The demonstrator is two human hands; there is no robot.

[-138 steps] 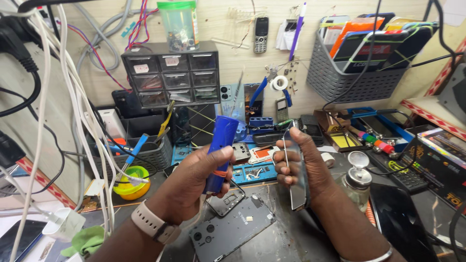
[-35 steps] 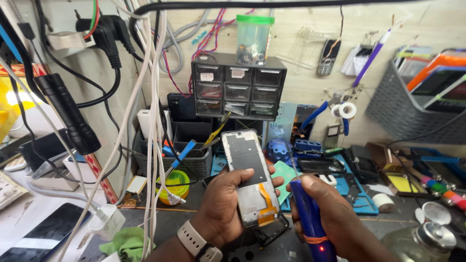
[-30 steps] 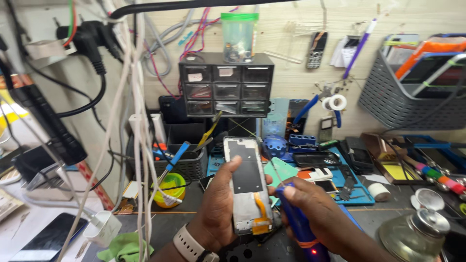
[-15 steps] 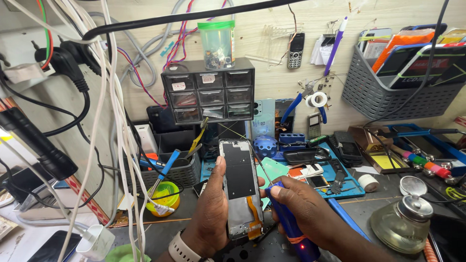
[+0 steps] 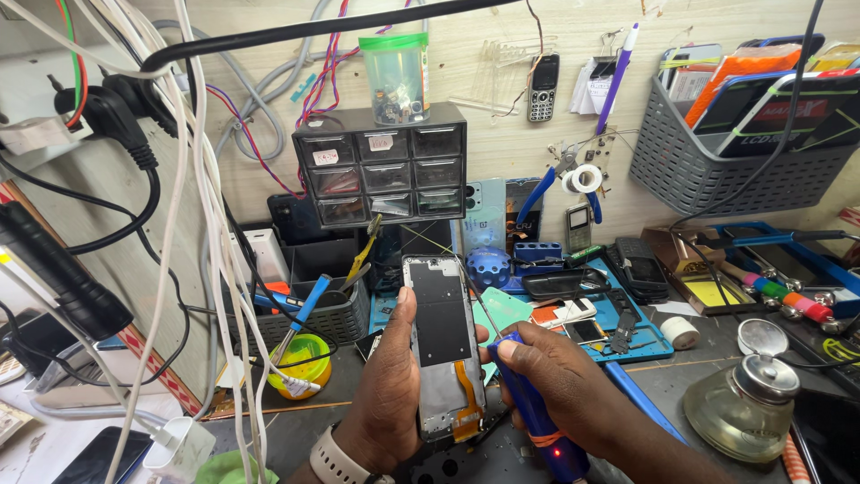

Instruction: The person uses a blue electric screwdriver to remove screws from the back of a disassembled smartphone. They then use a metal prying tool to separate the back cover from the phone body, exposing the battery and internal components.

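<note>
My left hand (image 5: 387, 394) holds an opened phone screen assembly (image 5: 442, 341) upright, its dark inner side toward me and an orange flex cable at its lower end. My right hand (image 5: 563, 394) grips a blue pen-shaped electric screwdriver (image 5: 537, 417) with a small red light near its base. Its thin metal bit (image 5: 475, 300) points up along the right edge of the phone assembly. Both hands are close together above the dark workbench.
A small black drawer cabinet (image 5: 381, 166) with a green-lidded jar (image 5: 396, 76) on top stands at the back. Cables (image 5: 193, 206) hang at left. A grey wall basket (image 5: 735, 166) is at right, a glass dispenser bottle (image 5: 743, 403) at right front, a yellow tub (image 5: 300, 358) at left.
Earlier the left hand held the blue tool and the right the phone part. Now the left holds the phone assembly and the right the screwdriver. The view has shifted right.
</note>
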